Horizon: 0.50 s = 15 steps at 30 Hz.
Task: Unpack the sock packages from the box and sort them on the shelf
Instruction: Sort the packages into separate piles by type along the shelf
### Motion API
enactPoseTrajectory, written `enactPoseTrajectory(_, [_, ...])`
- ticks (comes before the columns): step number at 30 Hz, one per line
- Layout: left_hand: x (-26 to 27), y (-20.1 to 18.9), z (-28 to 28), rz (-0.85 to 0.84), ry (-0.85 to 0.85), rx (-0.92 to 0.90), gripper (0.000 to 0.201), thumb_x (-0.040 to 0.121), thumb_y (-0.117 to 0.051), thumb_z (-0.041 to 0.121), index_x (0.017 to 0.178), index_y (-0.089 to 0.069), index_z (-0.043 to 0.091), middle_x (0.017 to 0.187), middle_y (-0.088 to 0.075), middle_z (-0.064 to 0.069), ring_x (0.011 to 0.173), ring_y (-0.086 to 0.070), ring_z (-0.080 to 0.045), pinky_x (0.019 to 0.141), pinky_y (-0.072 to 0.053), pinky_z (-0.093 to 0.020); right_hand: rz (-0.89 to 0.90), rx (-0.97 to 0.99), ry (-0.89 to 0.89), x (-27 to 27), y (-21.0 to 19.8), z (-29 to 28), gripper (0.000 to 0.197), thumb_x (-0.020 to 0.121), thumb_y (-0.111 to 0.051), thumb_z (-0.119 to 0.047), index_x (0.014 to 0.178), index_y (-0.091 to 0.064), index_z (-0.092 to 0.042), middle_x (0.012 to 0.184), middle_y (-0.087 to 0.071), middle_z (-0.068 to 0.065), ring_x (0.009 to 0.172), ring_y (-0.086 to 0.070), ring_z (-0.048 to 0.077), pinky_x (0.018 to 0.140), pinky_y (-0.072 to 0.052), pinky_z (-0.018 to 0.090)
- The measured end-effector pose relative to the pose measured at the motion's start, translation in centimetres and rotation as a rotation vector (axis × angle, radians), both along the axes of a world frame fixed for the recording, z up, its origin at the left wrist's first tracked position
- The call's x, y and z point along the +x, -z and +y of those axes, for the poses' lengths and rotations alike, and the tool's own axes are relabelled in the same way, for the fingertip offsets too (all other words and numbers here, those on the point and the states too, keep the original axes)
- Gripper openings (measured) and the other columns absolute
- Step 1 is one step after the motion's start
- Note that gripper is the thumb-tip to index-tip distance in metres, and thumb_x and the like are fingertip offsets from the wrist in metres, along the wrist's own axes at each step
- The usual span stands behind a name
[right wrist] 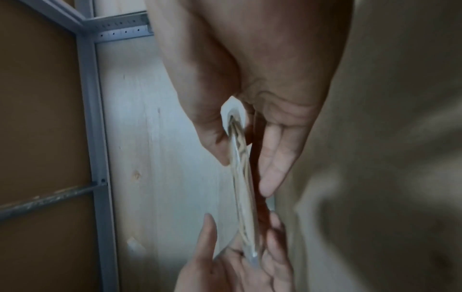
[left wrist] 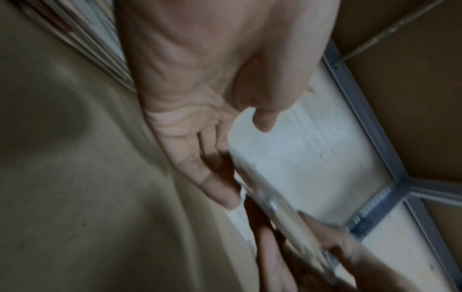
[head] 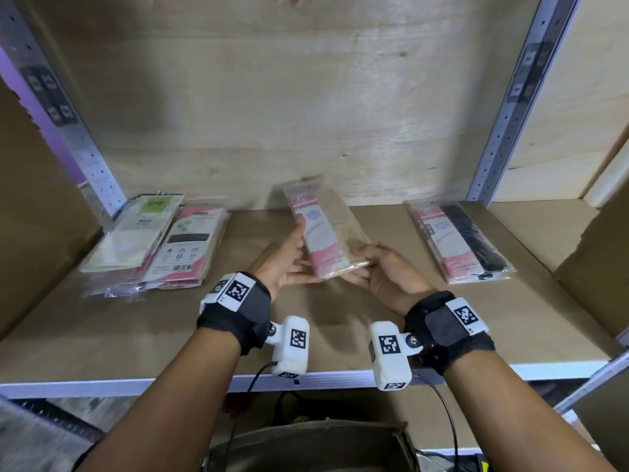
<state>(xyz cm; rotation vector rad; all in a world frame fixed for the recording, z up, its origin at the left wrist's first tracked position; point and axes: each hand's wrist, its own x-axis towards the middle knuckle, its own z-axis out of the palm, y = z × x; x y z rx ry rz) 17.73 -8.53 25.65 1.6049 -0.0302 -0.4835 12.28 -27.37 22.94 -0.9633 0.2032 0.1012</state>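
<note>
**Beige sock package held over the middle of the shelf**

A fanned stack of sock packages is seen at the left end of the shelf, close to its back edge and the perforated metal upright. A package of black socks is laid flat toward the right end, well apart from the stack. Cardboard panels are seen at both sides of the shelf, and a plywood back panel closes it behind. The middle stretch between the two groups is crossed only by the arms.

A beige sock package is held tilted above that middle stretch. Its near right corner is pinched by the right hand, thumb on top. The left hand is spread against its left edge, fingers underneath.
</note>
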Motion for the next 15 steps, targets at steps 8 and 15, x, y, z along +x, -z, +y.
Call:
enactPoseTrajectory(8, [-0.9, 0.2, -2.2, -0.543, -0.133, 0.583, 0.066, 0.105, -0.02, 0.053, 0.113, -0.067, 0.007, 0.112, -0.07, -0.018, 0.098, -0.064, -0.037, 0.088, -0.054, -0.045, -0.027, -0.583, 0.024, -0.5, 0.1, 2.0, 0.042, 0.099, -0.052, -0.045, 0.111, -0.051, -0.004, 0.075, -0.072, 0.013, 0.052, -0.063, 0.022, 0.041, -0.042, 0.026])
enactPoseTrajectory(15, [-1.4, 0.2, -3.0, -0.551, -0.061, 0.654, 0.08, 0.097, -0.013, 0.069, 0.097, -0.07, 0.013, 0.09, -0.072, -0.015, 0.084, -0.068, -0.038, 0.081, -0.057, -0.044, -0.086, -0.838, 0.302, -0.3, -0.1, 2.4, 0.052, 0.1, -0.036, -0.056, 0.101, -0.056, -0.009, 0.084, -0.068, 0.011, 0.05, -0.063, 0.021, 0.039, -0.045, 0.026])
